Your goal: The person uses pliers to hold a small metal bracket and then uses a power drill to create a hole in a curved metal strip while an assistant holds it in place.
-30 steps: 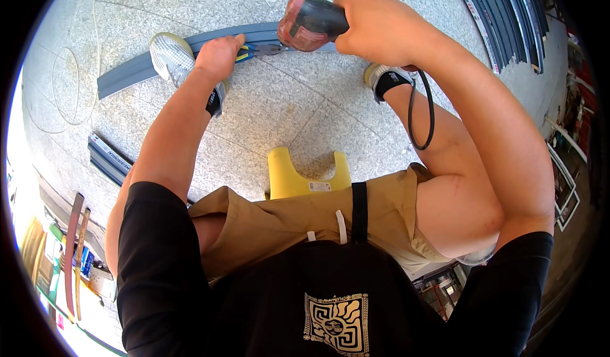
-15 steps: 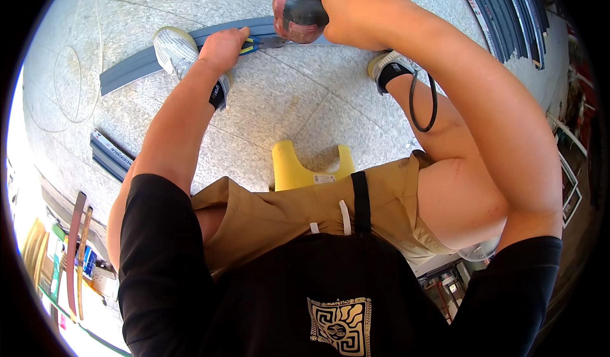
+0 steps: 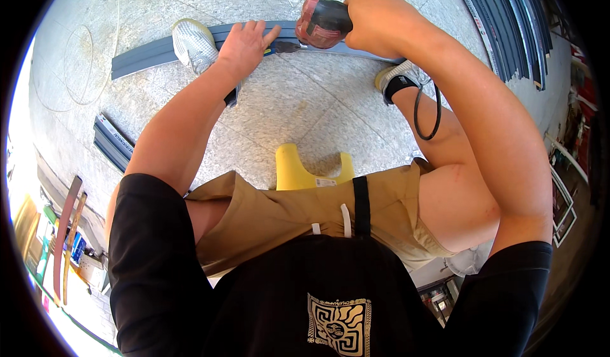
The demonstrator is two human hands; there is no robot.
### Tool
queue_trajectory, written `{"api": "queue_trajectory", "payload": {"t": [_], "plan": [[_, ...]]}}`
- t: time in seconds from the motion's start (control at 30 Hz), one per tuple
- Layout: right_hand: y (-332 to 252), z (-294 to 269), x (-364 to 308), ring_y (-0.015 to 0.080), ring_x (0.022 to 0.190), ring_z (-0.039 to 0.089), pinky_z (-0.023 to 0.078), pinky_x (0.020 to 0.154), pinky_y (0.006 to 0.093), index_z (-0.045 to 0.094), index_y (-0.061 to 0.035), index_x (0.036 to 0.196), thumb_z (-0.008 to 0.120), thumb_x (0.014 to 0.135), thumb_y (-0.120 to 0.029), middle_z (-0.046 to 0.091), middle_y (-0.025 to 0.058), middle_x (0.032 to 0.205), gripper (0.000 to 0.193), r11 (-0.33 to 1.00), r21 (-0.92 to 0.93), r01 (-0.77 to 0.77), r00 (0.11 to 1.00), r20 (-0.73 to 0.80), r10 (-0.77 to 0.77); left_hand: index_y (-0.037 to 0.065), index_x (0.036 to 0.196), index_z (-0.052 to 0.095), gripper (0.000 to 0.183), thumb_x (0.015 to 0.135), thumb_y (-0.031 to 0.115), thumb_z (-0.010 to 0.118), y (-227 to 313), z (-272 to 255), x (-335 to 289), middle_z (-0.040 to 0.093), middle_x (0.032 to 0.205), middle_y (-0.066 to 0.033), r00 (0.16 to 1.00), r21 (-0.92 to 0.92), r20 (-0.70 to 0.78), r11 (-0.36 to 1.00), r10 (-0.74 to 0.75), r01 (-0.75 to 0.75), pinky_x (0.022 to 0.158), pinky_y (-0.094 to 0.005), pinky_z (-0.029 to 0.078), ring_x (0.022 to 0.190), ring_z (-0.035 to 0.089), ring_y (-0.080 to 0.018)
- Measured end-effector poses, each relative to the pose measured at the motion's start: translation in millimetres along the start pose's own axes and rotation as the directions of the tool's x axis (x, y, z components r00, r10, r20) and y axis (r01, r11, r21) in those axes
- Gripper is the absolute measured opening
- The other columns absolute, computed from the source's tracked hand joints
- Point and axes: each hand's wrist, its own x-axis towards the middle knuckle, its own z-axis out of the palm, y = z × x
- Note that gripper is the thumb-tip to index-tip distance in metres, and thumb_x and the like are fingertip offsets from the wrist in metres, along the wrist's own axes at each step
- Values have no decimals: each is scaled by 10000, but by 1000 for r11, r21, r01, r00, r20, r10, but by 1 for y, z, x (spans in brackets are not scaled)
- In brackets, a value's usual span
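My left hand point(image 3: 244, 49) lies over a long grey grooved strip point(image 3: 146, 55), its fingers stretched out and spread. Against its thumb side is a pair of pliers point(image 3: 289, 47) with dark jaws and blue-yellow handles; the handle ends are hidden by the hand. My right hand point(image 3: 375, 23) is wrapped round a red-and-black power tool point(image 3: 324, 23), held above the strip to the right of the pliers. The working end of the tool is out of sight beneath its body. A black cord point(image 3: 416, 112) loops below my right forearm.
My shoes point(image 3: 192, 42) stand at the strip, one on either side. A yellow stool point(image 3: 293, 169) is under me. Bundled dark strips point(image 3: 502, 23) lie at the far right, others point(image 3: 113, 144) on the left. A thin pale wire point(image 3: 92, 71) curls on the floor.
My left hand's fingers have spread out, and it covers more of the pliers' handles. The right hand still grips the power tool. The whole view has shifted slightly.
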Motion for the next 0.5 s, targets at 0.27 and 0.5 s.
{"api": "queue_trajectory", "payload": {"t": [0.27,0.5], "plan": [[-3,3,-1,369,911,789,631,816,456,813,-24,1015,699,801,-103,798,200,958,255,999,-1,-36,999,-8,36,135,1401,617,406,995,143,628,-10,6,-19,631,1222,-81,993,-119,112,992,-34,47,905,-443,537,1204,637,-270],[-1,3,1,402,946,763,615,871,481,773,-35,1106,728,818,-169,782,223,994,321,999,5,-42,999,28,42,115,1403,617,409,995,128,630,-29,3,-31,670,1215,-117,962,-167,271,986,37,10,967,-457,549,1161,680,-322]]}}
